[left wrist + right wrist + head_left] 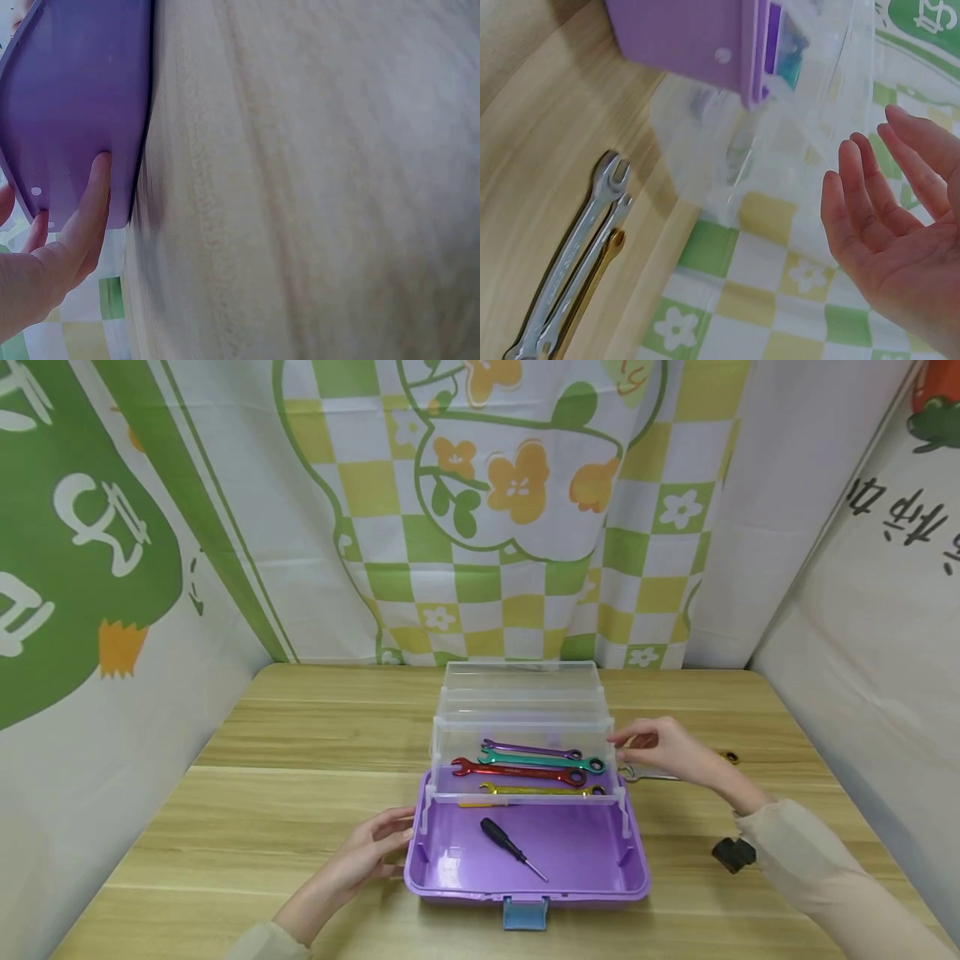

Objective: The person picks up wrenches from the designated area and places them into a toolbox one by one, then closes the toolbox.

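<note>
1. The left hand [363,856] rests on the table [247,793] against the left wall of the purple box [450,872]. The left wrist view shows straight fingers [90,202] pressed flat on that wall, curled round nothing.
2. The box sits near the table's middle, lid open. A blue latch [525,912] hangs at its front edge.
3. A black-handled screwdriver [512,848] lies loose on the box floor, tip pointing right and toward the front.
4. A clear tray [525,727] is raised over the back of the box. In it lie four wrenches side by side: purple [531,749] at the back, then green [542,762], red [517,771] and yellow [542,790].
5. The right hand [663,747] hovers at the tray's right end. Its fingers [862,195] are spread and relaxed, holding nothing; I cannot tell whether they touch the tray.
6. Beside that hand, silver wrenches [574,251] and a gold one [592,289] lie touching on the table, right of the box.
7. A small black object [732,853] sits further right, near the sleeve [810,868].
</note>
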`<state>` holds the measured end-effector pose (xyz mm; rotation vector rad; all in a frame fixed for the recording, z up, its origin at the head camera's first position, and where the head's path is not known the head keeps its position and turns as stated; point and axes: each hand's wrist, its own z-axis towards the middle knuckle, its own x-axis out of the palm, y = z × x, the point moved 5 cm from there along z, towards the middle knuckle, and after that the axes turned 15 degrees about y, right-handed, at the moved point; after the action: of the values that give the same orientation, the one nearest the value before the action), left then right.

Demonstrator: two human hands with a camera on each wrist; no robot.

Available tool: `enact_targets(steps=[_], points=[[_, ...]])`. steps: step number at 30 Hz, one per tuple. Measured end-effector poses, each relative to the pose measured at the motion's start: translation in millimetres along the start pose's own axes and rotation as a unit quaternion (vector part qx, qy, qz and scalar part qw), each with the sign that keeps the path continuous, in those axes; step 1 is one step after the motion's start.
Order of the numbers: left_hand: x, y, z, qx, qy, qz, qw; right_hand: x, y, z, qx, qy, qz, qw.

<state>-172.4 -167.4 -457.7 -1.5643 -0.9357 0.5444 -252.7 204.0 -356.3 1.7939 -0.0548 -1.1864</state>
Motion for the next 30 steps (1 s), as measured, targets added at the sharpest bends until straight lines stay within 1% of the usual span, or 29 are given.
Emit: enact_targets(steps=[5, 13, 18, 22, 25, 30], points=[[0.2, 0.2, 0.2, -0.001, 0.0, 0.0, 1.0, -4.3, -11.5, -4.9, 0.012, -0.012, -0.01, 1.0], [0.6, -0.8, -0.3, 0.0, 0.0, 0.0, 1.0, -6.7, -38.8, -10.6, 0.037, -0.019, 0.016, 0.999], [0.2, -1.7, -0.5, 0.003, 0.0, 0.002, 1.0, -7.0, -54.9, -13.6, 0.052, -0.019, 0.019, 0.998], [0.4, -0.8, -0.3, 0.002, -0.003, 0.0, 1.0, -5.3, -66.6, -15.0, 0.063, -0.011, 0.013, 0.998], [0.5, -0.6, -0.2, 0.001, -0.003, -0.002, 1.0, -3.1, -77.1, -14.2, 0.071, 0.002, -0.003, 0.997], [0.7, -0.2, -0.3, 0.0, -0.004, -0.001, 1.0, 1.4, -91.6, -11.3, 0.065, 0.014, -0.036, 0.997]])
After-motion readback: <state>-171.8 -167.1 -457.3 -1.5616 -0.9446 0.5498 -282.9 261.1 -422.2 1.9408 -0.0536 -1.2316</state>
